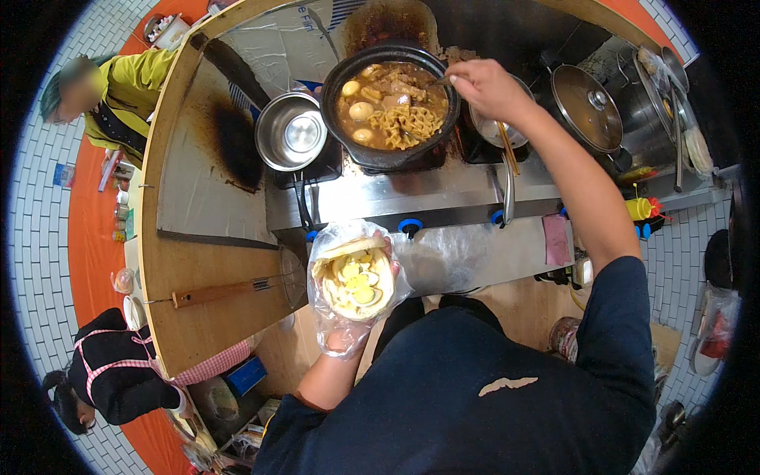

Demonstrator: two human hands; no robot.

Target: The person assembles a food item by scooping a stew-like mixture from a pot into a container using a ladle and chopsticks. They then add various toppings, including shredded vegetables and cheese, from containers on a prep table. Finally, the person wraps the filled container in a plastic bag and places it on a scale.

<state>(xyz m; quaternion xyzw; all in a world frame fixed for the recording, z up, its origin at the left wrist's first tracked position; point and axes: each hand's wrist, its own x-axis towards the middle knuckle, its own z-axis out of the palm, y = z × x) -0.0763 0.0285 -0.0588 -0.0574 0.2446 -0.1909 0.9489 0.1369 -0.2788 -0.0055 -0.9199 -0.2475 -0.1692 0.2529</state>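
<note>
Pot [329, 120]: blk. Broth [431, 99]: med. brown; eggs [362, 111] in it pale tan, lattice piece [408, 128] golden-brn w/ criss-cross pattern. Bun [372, 243]: cream; filling [358, 281] yel. & off-wht. Saucepan [265, 138]: silver, handle [302, 202] blk. Knob [409, 226]: blk w/ blue ring. Cloth [556, 240]: pink. Shirt [443, 388]: dk navy, one lt-tan patch [508, 385]. Jacket [146, 77]: yel-grn. Apron [218, 362]: pink/wht check. Tiles [46, 206]: wht, dk grid lines. Band [99, 261] alongside: solid orange. Bottle [638, 209]: yel.
</note>
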